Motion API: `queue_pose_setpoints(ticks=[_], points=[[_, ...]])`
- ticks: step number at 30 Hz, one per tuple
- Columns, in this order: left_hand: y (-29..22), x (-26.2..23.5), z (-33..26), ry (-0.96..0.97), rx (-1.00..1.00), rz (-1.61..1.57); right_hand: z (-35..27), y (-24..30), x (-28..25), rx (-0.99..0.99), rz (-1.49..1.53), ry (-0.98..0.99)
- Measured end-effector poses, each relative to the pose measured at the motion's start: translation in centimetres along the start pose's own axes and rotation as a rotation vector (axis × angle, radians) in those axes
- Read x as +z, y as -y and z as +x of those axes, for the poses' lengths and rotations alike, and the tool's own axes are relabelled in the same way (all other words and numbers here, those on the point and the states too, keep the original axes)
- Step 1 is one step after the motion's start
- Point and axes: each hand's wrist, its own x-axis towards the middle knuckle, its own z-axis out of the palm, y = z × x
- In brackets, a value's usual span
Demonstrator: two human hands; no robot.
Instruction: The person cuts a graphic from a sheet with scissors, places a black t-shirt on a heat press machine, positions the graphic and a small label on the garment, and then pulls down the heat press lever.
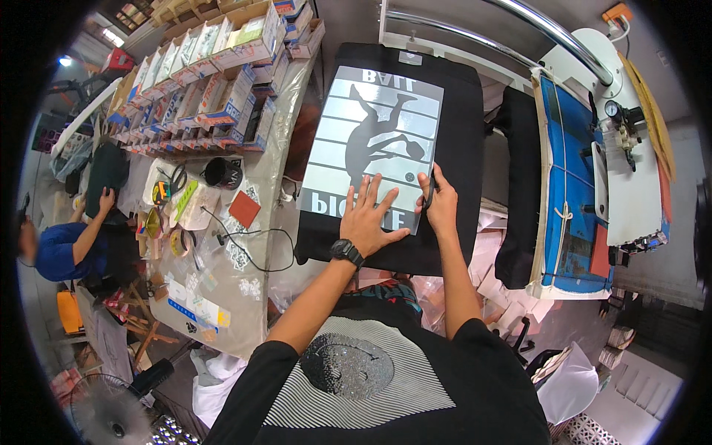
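Note:
A glossy transfer film sheet (pixel 341 148) lies on a black garment (pixel 460 111) spread over a flat platen. Its print has a grey figure, pale stripes and large mirrored lettering. My left hand (pixel 363 222) rests palm down on the near part of the film, fingers spread. At the sheet's right edge, my right hand (pixel 443 202) is closed around a slim dark tool (pixel 427 193). The tool's exact kind is not clear, as the fingers partly cover it.
Left stands a table (pixel 252 193) with boxes of sheets (pixel 222 44), a black cup (pixel 220 172), a red square (pixel 244 209) and a cable. To the right are a black padded platen (pixel 513 200), a blue panel (pixel 564 170) and a pressure gauge (pixel 612 110). Another person (pixel 70 248) works far left.

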Motion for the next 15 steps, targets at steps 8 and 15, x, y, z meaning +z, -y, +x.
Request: queue_pose_setpoints(ticks=[8,15], points=[[-0.1,-0.5,0.1,0.029,-0.018,-0.007,2.0,0.4,0.0,0.018,-0.017,0.018],[-0.3,-0.5,0.2,0.048,-0.035,-0.007,3.8,1.1,-0.3,-0.013,-0.059,0.010]])
